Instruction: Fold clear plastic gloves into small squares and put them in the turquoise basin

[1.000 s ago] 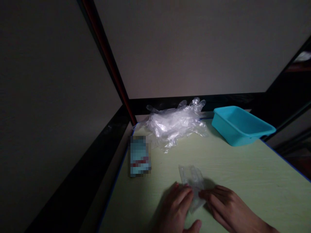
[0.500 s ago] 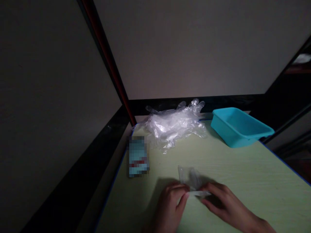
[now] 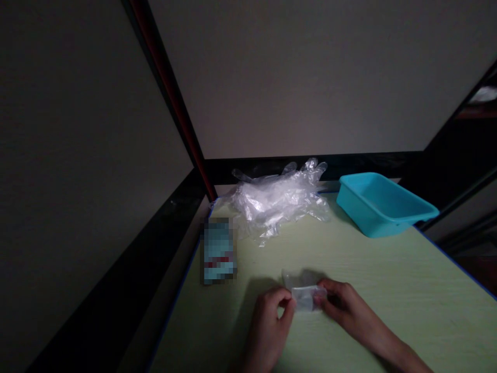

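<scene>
Clear plastic film piece: lower middle of frame, a bit right of center, between the two hands. Thin, see-through, colorless with a milky grey cast where layers overlap. Folded: near part is a small, roughly rectangular flap, wider than tall in view, with a paler, fairly straight band along its top edge. Behind that, a looser, more transparent part sticks out toward upper left, its outline faint against the desk. Soft creases, no print readable. Exact layer count: can't tell. Whether its underside touches the desk: can't tell either.

Left hand: thumb and index finger closed in a pinch on the film's left end, gap showing between them behind the tips. Right hand: fingers closed on the film's right end, thumb on the near side; fingertip color shows through the plastic.

Rest of desk: pale green-yellow top, blue edging. Crumpled heap of clear plastic gloves at the far edge, center of frame, shiny highlights, several finger shapes poking up at its top. Pixelated rectangular item left of center, teal with a red stripe, near the left edge. Turquoise basin right of the heap, upright, well apart from the hands.
</scene>
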The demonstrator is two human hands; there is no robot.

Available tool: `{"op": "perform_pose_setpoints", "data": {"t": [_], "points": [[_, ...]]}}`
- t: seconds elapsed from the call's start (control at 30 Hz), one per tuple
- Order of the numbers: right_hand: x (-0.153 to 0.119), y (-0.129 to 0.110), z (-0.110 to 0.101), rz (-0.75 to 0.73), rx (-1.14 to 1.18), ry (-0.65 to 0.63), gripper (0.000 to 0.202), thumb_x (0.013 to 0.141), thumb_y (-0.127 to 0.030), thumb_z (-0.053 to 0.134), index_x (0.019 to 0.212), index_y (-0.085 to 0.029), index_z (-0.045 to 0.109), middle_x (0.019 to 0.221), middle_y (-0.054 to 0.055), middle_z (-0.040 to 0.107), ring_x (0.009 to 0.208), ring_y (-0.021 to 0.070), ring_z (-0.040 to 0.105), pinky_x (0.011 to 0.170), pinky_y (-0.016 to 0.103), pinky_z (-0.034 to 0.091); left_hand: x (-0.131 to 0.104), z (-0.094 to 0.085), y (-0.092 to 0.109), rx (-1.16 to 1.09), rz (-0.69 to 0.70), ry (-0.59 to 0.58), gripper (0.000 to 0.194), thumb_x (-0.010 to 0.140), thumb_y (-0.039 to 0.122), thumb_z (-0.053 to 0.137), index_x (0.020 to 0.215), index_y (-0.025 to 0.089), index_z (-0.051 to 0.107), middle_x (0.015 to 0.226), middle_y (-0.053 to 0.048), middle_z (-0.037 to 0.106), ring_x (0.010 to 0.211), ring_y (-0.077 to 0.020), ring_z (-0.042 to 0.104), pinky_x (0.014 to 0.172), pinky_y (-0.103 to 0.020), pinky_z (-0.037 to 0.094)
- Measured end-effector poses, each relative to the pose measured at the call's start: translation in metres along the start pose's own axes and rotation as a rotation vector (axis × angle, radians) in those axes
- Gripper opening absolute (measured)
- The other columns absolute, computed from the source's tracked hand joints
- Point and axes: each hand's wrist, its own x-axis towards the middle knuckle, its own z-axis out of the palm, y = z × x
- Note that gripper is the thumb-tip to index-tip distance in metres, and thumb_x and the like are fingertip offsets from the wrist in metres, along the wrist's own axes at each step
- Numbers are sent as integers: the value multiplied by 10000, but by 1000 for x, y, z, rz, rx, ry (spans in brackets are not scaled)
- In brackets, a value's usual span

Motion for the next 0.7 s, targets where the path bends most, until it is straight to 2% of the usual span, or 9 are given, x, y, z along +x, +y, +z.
{"op": "perform_pose_setpoints", "data": {"t": [0.17, 0.3, 0.47, 0.53, 0.7], "points": [[6, 1, 0, 28, 14, 29, 234, 807, -336, 421, 652, -169, 475, 541, -13, 486, 507, 127, 465, 457, 225, 337, 11, 1, -2, 51, -41, -50, 188, 729, 128, 443, 627, 126, 602, 585, -25, 595, 573, -146, 552, 532, -208, 390], [12, 3, 0, 48, -43, 54, 209, 791, -306, 425, 662, -160, 501, 557, 2, 525, 521, 134, 494, 467, 224, 353, 16, 2, -5, 38, -61, -33, 164, 705, 116, 447, 620, 130, 586, 560, -11, 568, 538, -135, 535, 511, -206, 383], [17, 6, 2, 82, -138, 61, 217, 763, -298, 439, 613, -158, 510, 526, 7, 527, 493, 124, 486, 447, 212, 326, 16, 3, -11, -107, -97, -19, 97, 675, 107, 474, 706, 136, 562, 704, -29, 595, 614, -138, 572, 555, -216, 428], [18, 7, 3, 102, -163, 90, 218, 760, -293, 437, 611, -160, 526, 529, 12, 542, 494, 126, 494, 453, 215, 327, 15, 2, -14, -165, -107, -3, 171, 663, 100, 487, 817, 143, 545, 778, -31, 585, 630, -134, 580, 559, -219, 442], [18, 8, 6, 148, -215, 135, 199, 755, -272, 426, 625, -169, 535, 539, 18, 563, 488, 133, 502, 446, 218, 317, 11, 4, -16, -216, -144, 47, 502, 613, 44, 510, 1088, 174, 414, 877, -16, 536, 585, -101, 558, 555, -223, 456]]}}
